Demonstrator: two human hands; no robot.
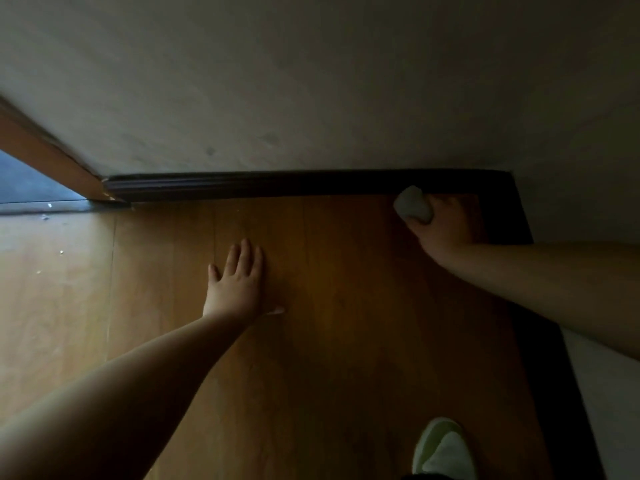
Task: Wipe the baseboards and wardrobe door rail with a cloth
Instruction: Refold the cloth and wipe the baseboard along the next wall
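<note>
View from above a person crouched at a room corner. The right hand (438, 226) is curled round a small pale cloth (412, 202), bunched into a wad that protrudes from the far side of the fist. The wad lies at the foot of the dark baseboard (277, 187) along the far wall, close to the right-hand corner where a second baseboard run (512, 216) turns toward the near side; whether it actually touches the board cannot be told in this dim light. The left hand (239, 282) lies flat on the wooden floor (346, 341), fingers straight and spread, holding nothing, apparently as a brace.

Handling, as judged: the cloth looks soft, light and easily compressed, so it should mould into the grooves of the baseboard profile. Held as a wad in the fist it offers a firm pad; too loose a hold would let it drag out against the moulding. The board itself appears rigid and fixed, able to take steady pressure.

At the far left a wooden door frame (52, 157) meets the baseboard. A pale slipper (443, 448) shows at the near edge.
</note>
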